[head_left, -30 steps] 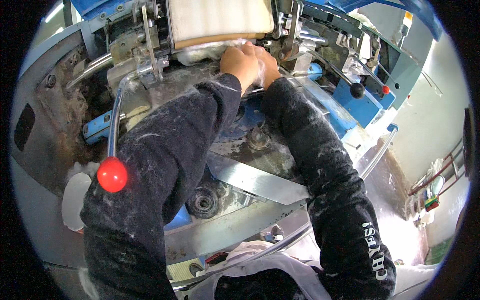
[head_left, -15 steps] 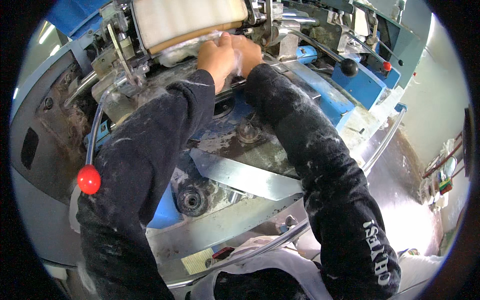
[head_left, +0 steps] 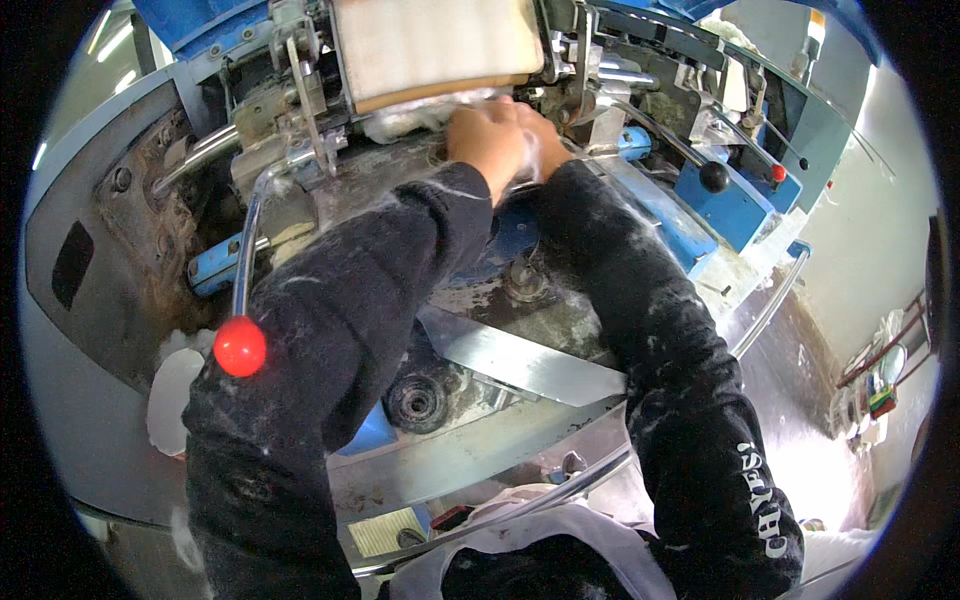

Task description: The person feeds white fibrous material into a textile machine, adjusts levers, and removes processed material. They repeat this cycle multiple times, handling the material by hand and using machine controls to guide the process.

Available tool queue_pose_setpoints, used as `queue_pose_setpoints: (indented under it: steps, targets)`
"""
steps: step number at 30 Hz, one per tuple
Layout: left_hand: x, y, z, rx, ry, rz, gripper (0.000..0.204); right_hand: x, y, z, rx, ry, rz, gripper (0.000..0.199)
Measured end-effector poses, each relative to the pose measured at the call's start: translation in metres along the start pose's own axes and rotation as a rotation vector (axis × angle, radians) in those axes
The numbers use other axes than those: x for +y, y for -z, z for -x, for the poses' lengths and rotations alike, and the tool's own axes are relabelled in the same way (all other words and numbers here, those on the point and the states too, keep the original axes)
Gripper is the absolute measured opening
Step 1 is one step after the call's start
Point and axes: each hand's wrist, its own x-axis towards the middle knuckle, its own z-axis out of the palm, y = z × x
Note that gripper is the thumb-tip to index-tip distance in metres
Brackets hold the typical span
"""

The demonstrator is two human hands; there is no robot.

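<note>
Left hand (head_left: pixel 487 142) and right hand (head_left: pixel 545 138) touch beside white fluff (head_left: pixel 405 123), below a cream panel (head_left: pixel 440 45). I cannot tell their grip.

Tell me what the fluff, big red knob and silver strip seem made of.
Fluff: matte loose fibre, perhaps cotton, by its wisps. Big red knob: probably glossy plastic, given its bright highlight. Silver strip: smooth metal, likely steel, by its grey sheen.

Fluffy white fibre (head_left: pixel 408 121) lines a brown edge (head_left: pixel 445 92)
</note>
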Motion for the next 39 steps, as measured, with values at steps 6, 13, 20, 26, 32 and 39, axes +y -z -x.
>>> queue_pose_setpoints:
  steps: [6, 13, 20, 26, 32, 39]
  targets:
    - [-0.008, 0.003, -0.019, 0.054, -0.042, 0.026, 0.050, -0.008, -0.013, -0.007, 0.154, 0.071, 0.058, 0.026]
    - [-0.017, 0.005, -0.035, -0.150, 0.017, 0.039, 0.039, -0.028, 0.008, 0.005, 0.086, -0.175, 0.160, 0.027]
    - [-0.006, 0.004, -0.021, -0.065, -0.085, -0.204, 0.055, -0.024, 0.015, 0.008, 0.073, -0.102, 0.219, 0.029]
    - [-0.014, -0.008, 0.002, 0.375, -0.080, -0.128, 0.047, -0.011, -0.001, 0.002, -0.080, 0.055, -0.310, 0.033]
    - [-0.013, 0.012, -0.008, 0.174, -0.017, -0.038, 0.059, -0.032, -0.018, -0.014, -0.064, 0.051, -0.017, 0.035]
    - [-0.008, 0.011, -0.009, 0.025, -0.060, -0.024, 0.048, -0.037, 0.007, -0.001, -0.029, -0.251, 0.030, 0.032]
